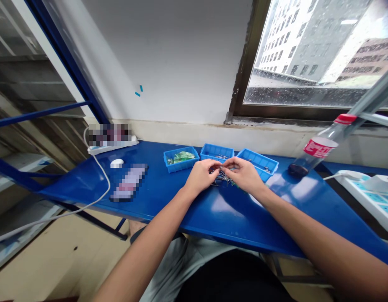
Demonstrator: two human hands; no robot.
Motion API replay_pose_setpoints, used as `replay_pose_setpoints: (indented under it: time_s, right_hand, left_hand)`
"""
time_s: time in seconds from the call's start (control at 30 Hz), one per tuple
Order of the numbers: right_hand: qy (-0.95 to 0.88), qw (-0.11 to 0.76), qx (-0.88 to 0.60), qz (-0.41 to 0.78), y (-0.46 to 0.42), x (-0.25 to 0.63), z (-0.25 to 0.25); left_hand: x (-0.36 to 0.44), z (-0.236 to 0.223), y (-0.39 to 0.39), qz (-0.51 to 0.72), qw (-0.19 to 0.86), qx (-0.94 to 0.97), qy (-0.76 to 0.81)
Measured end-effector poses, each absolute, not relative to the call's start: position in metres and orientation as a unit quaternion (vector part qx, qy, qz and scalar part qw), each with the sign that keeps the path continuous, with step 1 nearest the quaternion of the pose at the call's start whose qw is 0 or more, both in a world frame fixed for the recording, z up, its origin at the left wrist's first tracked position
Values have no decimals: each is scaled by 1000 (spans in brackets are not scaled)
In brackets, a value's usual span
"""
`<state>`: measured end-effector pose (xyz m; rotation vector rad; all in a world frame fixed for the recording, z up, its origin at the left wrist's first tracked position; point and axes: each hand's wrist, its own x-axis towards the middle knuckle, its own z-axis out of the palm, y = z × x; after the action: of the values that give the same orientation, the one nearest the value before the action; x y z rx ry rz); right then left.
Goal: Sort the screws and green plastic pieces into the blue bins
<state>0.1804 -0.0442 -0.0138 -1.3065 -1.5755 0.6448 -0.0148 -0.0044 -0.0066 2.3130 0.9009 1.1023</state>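
My left hand (202, 176) and my right hand (244, 173) meet over a small heap of thin metal pins (221, 179) on the blue table (169, 201). Both hands have their fingers pinched together at the fingertips, touching a tiny part that I cannot make out. Just behind the hands stand three small blue bins: the left bin (180, 159) holds green parts, the middle bin (216, 152) holds a few metal pieces, and the right bin (259, 162) is partly hidden by my right hand.
A clear plastic bottle (319, 147) with a red label leans at the right. A white power strip (370, 197) lies at the far right, another (114, 144) with a white cable at the back left. A small white object (117, 163) sits nearby. A blue rack frame stands left.
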Motion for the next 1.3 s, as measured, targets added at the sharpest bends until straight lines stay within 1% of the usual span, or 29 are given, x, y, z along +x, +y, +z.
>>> replay_pose_setpoints:
  time_s: [0.2, 0.33, 0.47, 0.63, 0.73, 0.83, 1.03, 1.13, 1.3]
  right_hand:
    - [-650, 506, -501, 264, -42, 179, -19]
    - [-663, 495, -502, 253, -43, 178, -18]
    - [-671, 481, -522, 216, -44, 179, -16]
    - [-649, 501, -508, 263, -44, 179, -15]
    - [-664, 493, -501, 254, -45, 179, -15]
    - [-676, 487, -500, 234, -45, 179, -15]
    - [-642, 519, -492, 277, -44, 179, -19]
    - [-637, 518, -497, 281, -43, 179, -18]
    - [-628, 526, -485, 304, -40, 179, -20]
  left_hand:
    - [-14, -3, -6, 412, 251, 814, 324]
    - [-14, -4, -6, 411, 280, 800, 337]
    - [-15, -1, -8, 396, 256, 811, 347]
    - [-16, 2, -11, 371, 268, 822, 340]
    - [-17, 1, -9, 366, 273, 824, 335]
    - [-17, -2, -8, 374, 256, 821, 348]
    - [-15, -3, -8, 382, 236, 822, 349]
    - [-15, -2, -8, 393, 230, 819, 348]
    - [-13, 0, -10, 434, 252, 798, 333]
